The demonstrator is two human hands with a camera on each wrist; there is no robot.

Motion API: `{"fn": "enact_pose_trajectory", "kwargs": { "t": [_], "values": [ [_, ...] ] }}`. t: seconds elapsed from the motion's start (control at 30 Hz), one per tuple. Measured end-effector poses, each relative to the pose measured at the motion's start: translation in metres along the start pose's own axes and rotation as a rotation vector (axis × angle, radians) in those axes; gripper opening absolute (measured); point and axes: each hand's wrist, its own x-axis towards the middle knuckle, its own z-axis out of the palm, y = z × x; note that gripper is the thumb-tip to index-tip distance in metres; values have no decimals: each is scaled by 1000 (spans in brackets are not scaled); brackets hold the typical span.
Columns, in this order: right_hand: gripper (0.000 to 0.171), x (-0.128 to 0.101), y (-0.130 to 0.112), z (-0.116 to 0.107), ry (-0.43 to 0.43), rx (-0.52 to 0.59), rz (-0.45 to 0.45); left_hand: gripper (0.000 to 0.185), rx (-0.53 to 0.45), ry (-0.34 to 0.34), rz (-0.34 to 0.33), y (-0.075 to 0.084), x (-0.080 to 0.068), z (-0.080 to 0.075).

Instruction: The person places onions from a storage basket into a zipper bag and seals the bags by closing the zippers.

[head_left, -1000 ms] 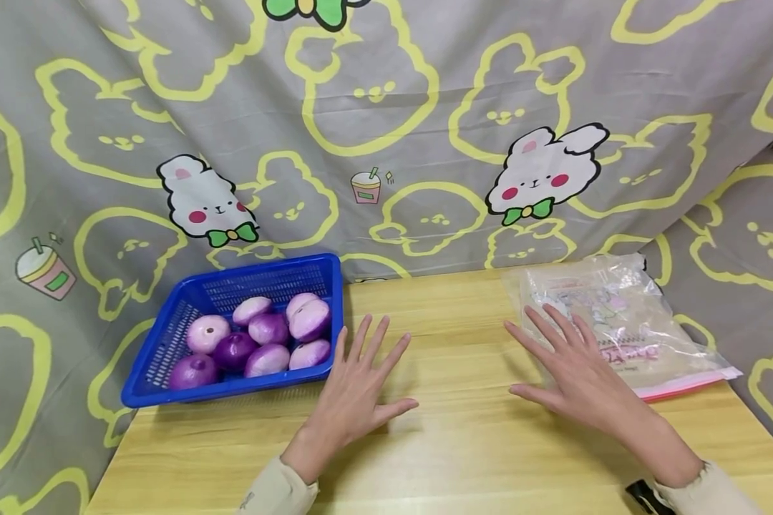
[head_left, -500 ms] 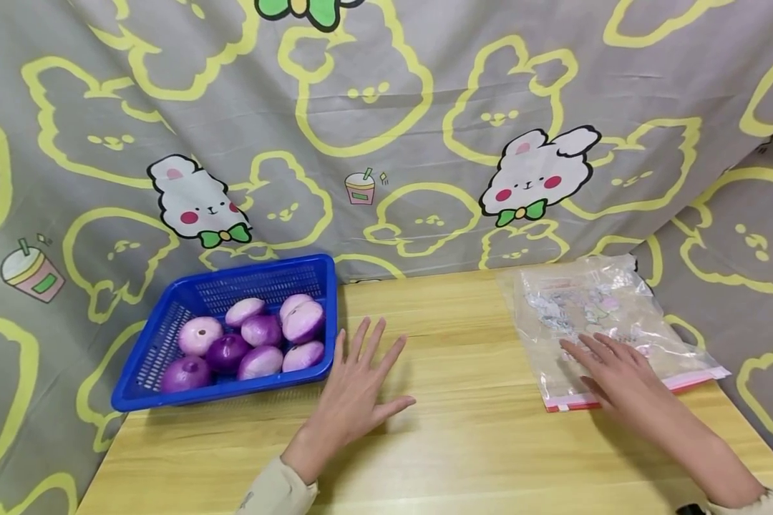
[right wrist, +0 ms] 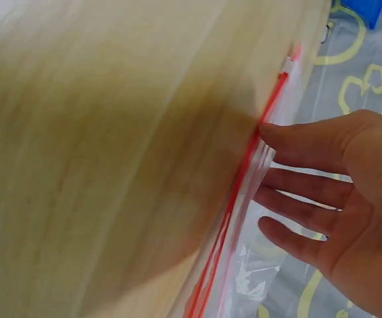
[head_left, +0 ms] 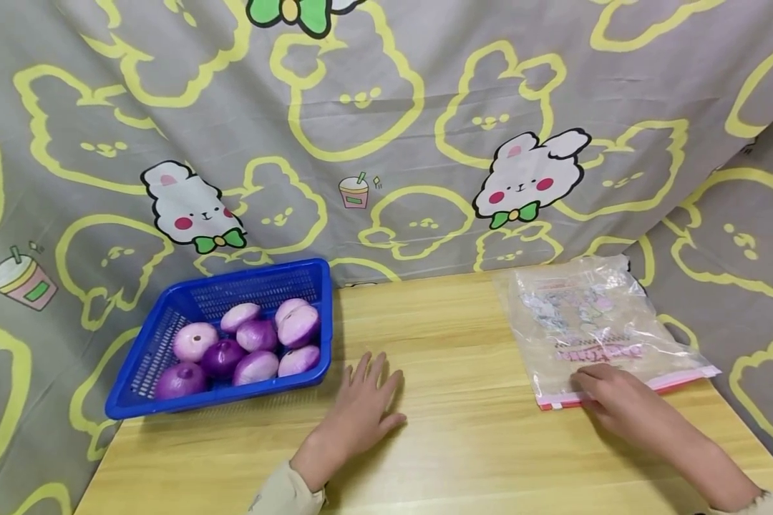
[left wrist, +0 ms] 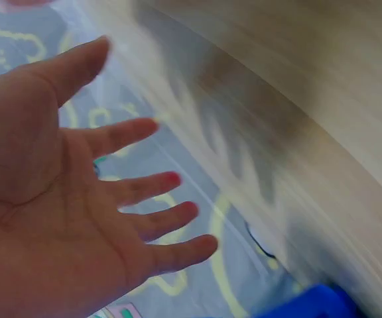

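My right hand (head_left: 625,400) is at the near edge of a clear plastic zip bag (head_left: 576,325), which lies flat on the table and has a printed design. In the right wrist view, the thumb (right wrist: 274,136) meets the red zip strip (right wrist: 244,169) and the fingers lie over the bag's face, pinching the edge. My left hand (head_left: 363,404), fingers spread, hovers low over the table right of a blue plastic basket (head_left: 325,315). Several purple onions (head_left: 255,335) sit in that basket. The left wrist view shows the left palm (left wrist: 52,199) holding nothing.
The wooden table (head_left: 438,343) spans the space between basket and bag. Behind it and at both sides hangs a grey curtain (head_left: 419,164) with yellow cartoon outlines. The basket's blue rim (left wrist: 317,301) shows beside the left hand in the left wrist view.
My right hand has moved right and down from beside the bag onto its zip edge, its fingers drawing in. The left hand has lowered slightly. The view has shifted a little.
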Motion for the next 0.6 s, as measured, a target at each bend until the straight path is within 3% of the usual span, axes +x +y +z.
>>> {"fn": "enact_pose_trajectory", "kwargs": {
  "t": [0.07, 0.2, 0.43, 0.6],
  "values": [
    [31, 1, 0, 3, 33, -17, -37, 61, -21, -46, 14, 8, -3, -5],
    [27, 1, 0, 2, 15, -41, -43, 55, -37, -82, 76, 25, -4, -13],
    [26, -2, -2, 2, -30, -58, -47, 50, -32, -59, 211, 43, -1, -18],
    [22, -4, -6, 3, -16, -47, 1, 46, -56, -55, 285, 52, -1, -16]
  ]
}}
